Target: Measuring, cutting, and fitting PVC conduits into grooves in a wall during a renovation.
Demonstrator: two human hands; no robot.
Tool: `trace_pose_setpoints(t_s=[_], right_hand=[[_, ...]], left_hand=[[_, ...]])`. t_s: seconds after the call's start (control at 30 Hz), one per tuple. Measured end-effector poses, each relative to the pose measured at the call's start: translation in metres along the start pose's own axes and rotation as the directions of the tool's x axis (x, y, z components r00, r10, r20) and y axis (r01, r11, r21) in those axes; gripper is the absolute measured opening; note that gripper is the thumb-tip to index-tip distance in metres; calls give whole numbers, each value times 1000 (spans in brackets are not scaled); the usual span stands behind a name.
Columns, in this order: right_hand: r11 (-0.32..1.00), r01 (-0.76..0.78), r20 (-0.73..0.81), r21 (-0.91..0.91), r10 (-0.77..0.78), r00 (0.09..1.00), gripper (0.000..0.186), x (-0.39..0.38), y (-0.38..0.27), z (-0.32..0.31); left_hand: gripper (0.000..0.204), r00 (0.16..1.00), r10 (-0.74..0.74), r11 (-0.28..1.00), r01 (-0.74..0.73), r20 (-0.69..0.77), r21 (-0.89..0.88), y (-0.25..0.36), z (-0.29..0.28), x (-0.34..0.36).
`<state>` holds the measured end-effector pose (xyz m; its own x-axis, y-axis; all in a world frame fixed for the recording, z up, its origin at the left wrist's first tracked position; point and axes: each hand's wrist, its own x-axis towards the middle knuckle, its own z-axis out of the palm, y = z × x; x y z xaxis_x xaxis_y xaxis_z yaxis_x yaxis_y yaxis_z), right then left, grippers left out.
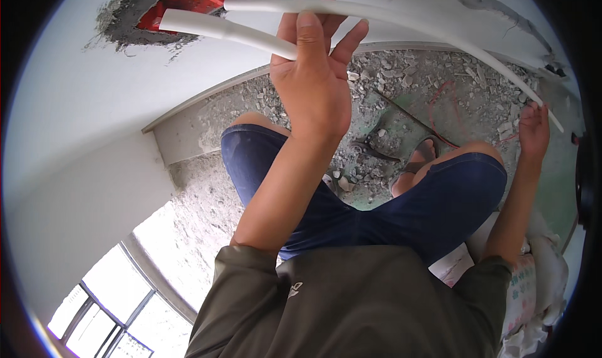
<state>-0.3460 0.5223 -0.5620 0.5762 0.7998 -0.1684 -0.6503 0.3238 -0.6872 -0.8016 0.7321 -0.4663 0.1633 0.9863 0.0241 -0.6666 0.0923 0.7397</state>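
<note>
My left hand [313, 88] is raised before the wall, thumb pressed over a long white plastic pipe [401, 16]. A shorter white pipe [226, 30] with a widened end also runs into this hand, below the long one. Both left ends lie close to a red box [188, 6] set in a rough hole in the wall. The long pipe bends down to the right, where my right hand [533, 129] has its fingers closed around it near its far end. Some left fingers are hidden behind the pipe.
Broken rubble [401, 75] covers the floor along the wall. A long dark rod [407, 114] and a dark metal tool [376, 149] lie near my sandalled foot [417, 160]. Thin red wire [433, 107] curls there. White sacks [545, 264] sit at my right; a window [113, 301] is lower left.
</note>
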Motion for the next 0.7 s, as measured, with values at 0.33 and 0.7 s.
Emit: trace_pose_setpoints(t_s=[0.33,0.7], right_hand=[[999,-3,-51,-42,1,999,16,-8,11,-22],[994,-103,7,-27,104,995,20,-4,26,-55]], left_hand=[[29,990,-96,995,98,-108,15,-17,24,6],[22,966,-250,967,246,-61,-64,-63,43,-13]])
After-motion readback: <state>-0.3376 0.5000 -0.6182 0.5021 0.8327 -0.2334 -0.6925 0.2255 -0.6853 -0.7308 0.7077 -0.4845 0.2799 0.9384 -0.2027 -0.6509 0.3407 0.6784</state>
